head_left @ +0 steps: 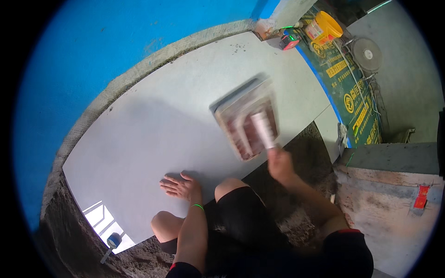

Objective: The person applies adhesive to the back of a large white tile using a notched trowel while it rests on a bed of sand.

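Note:
A large pale floor tile (162, 125) lies in front of me, beside the blue wall. My left hand (182, 186) rests on its near part, fingers spread and holding nothing. My right hand (281, 166) is closed around the pale handle (263, 130) of a flat rectangular tamper (245, 118) with a brownish face and grey edge. Motion smears both the tamper and this hand. It is over the right half of the tile, and I cannot tell whether it touches the surface.
Dark mortar (303, 143) borders the tile's near side. A blue-topped tool (114, 240) sits at its lower-left corner. Far right are a red-and-black laser level (289, 41), a yellow bucket (324, 28), green protective sheeting (340, 88) and a round grey device (367, 54). A ledge (389, 157) stands right.

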The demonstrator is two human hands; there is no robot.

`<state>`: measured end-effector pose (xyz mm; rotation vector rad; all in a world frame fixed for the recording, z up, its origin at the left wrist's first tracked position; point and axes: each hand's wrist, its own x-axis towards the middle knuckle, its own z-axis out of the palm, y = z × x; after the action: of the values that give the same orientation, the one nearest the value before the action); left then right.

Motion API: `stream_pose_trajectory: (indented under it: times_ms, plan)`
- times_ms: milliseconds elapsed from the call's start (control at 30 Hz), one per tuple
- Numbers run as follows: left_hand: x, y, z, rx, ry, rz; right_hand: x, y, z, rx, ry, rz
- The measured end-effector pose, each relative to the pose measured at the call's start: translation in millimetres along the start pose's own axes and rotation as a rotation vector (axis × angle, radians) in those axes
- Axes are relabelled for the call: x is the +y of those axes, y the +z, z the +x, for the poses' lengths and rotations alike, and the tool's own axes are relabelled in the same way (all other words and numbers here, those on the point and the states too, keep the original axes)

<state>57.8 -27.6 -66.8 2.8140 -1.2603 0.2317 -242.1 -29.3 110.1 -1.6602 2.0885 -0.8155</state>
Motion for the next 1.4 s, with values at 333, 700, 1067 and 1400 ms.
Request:
stream_pose_trajectory:
  times_ms: [333, 700, 1067, 1400]
  plan:
    - [-10, 19, 8, 0.094, 0.016, -0.018, -75, -40, 104, -0.347, 0.348, 0.301]
    - [2, 29, -2, 0.100, 0.099, -0.077, 79, 57, 49, -0.128, 0.399, -0.152]
    - [-8, 19, -2, 0.088, 0.079, 0.006, -10, -106, 2, 0.032, 0.260, 0.086]
    - [-10, 21, 10, 0.149, 0.086, 0.053, 39, -24, 118, -0.353, 0.330, 0.068]
